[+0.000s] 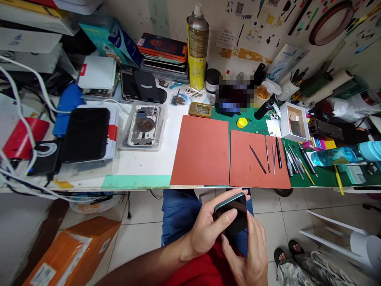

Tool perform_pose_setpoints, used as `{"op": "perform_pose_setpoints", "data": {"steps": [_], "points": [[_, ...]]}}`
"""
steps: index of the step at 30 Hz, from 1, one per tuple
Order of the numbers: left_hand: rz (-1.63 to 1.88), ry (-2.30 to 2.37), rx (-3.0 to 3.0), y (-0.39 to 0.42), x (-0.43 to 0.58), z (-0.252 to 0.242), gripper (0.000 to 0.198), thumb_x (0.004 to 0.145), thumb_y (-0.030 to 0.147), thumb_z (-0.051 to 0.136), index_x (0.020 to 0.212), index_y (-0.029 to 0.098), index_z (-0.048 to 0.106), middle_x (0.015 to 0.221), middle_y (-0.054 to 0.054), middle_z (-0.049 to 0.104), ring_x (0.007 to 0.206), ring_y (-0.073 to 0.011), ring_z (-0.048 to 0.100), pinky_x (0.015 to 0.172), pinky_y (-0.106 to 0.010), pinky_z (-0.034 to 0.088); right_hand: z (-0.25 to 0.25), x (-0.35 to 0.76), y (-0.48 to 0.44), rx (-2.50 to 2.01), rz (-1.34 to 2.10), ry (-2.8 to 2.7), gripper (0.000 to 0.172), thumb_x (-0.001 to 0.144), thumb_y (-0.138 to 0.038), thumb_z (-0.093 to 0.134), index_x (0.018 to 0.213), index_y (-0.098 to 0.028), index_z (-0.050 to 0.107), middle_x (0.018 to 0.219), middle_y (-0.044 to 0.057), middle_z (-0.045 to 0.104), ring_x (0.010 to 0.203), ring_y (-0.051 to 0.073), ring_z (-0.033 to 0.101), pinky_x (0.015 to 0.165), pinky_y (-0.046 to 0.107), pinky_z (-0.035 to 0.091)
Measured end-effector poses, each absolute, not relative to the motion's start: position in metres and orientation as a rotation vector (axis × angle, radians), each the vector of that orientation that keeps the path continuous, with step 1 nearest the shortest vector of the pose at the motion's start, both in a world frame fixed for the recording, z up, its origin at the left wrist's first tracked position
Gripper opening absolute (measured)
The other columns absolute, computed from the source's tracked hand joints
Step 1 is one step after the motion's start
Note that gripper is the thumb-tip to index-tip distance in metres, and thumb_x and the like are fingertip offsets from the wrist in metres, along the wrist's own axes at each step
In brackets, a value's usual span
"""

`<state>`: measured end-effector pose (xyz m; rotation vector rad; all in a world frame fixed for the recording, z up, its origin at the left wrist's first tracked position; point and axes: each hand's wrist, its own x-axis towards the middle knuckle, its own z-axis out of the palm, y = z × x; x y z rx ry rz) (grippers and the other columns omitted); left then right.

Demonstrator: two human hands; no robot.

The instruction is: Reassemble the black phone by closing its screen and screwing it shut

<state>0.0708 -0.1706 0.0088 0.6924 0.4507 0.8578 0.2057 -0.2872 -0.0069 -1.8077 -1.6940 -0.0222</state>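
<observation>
Both our left hand and our right hand closed on a black smartphone with a teal rim, held over our lap and well below the bench edge. Our left thumb pressed on the dark face while the fingers curled over the top edge; our right hand pinched the lower end from the other side. Beneath lay our blue jeans and red shirt. Ahead, on a white workbench, sat two terracotta silicone mats side by side, the right one carrying tweezers and slim picks. Left of them, a stripped phone housing lay in a clear tray; a tall spray can stood behind. Sandalled feet of another person rested on the floor tiles at lower right.
</observation>
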Motion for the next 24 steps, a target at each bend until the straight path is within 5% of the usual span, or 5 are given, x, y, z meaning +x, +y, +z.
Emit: {"op": "perform_pose_setpoints", "data": {"steps": [4, 7, 11, 19, 24], "points": [[0.867, 0.252, 0.607, -0.174, 0.075, -0.001, 0.068, 0.108, 0.061, 0.068, 0.170, 0.035, 0.055, 0.168, -0.013, 0.064, 0.153, -0.0362, 0.062, 0.129, -0.051, 0.049, -0.007, 0.202, -0.285, -1.822, 0.035, -1.644, 0.082, 0.100, -0.029, 0.080, 0.173, -0.012, 0.045, 0.132, 0.025, 0.072, 0.117, 0.040, 0.074, 0.090, 0.057, 0.070], [0.893, 0.255, 0.531, -0.179, 0.079, -0.005, 0.079, 0.110, 0.079, 0.044, 0.171, 0.030, 0.055, 0.165, -0.015, 0.065, 0.148, -0.0363, 0.065, 0.127, -0.051, 0.050, -0.009, 0.201, -0.285, -1.831, 0.055, -1.626, 0.081, 0.101, -0.028, 0.078, 0.173, -0.013, 0.044, 0.134, 0.025, 0.072, 0.120, 0.040, 0.074, 0.093, 0.058, 0.071], [0.878, 0.340, 0.622, -0.184, 0.077, -0.007, 0.082, 0.113, 0.078, 0.028, 0.168, 0.026, 0.059, 0.164, -0.016, 0.065, 0.147, -0.0376, 0.065, 0.128, -0.052, 0.049, -0.016, 0.209, -0.291, -1.820, 0.164, -1.652, 0.087, 0.100, -0.032, 0.083, 0.174, -0.014, 0.042, 0.145, 0.026, 0.070, 0.129, 0.041, 0.075, 0.098, 0.058, 0.071], [0.850, 0.366, 0.759, -0.187, 0.072, -0.011, 0.085, 0.111, 0.079, 0.027, 0.173, 0.027, 0.052, 0.170, -0.017, 0.060, 0.155, -0.0393, 0.057, 0.138, -0.057, 0.036, -0.029, 0.215, -0.305, -1.907, 0.347, -1.583, 0.086, 0.102, -0.040, 0.081, 0.175, -0.019, 0.040, 0.160, 0.024, 0.065, 0.142, 0.041, 0.072, 0.105, 0.056, 0.070], [0.856, 0.392, 0.768, -0.189, 0.075, -0.009, 0.090, 0.108, 0.082, 0.030, 0.173, 0.024, 0.052, 0.171, -0.019, 0.058, 0.157, -0.0411, 0.055, 0.137, -0.056, 0.038, -0.031, 0.209, -0.308, -1.941, 0.396, -1.468, 0.081, 0.105, -0.042, 0.078, 0.173, -0.018, 0.042, 0.159, 0.025, 0.066, 0.142, 0.042, 0.072, 0.108, 0.058, 0.069]]}}
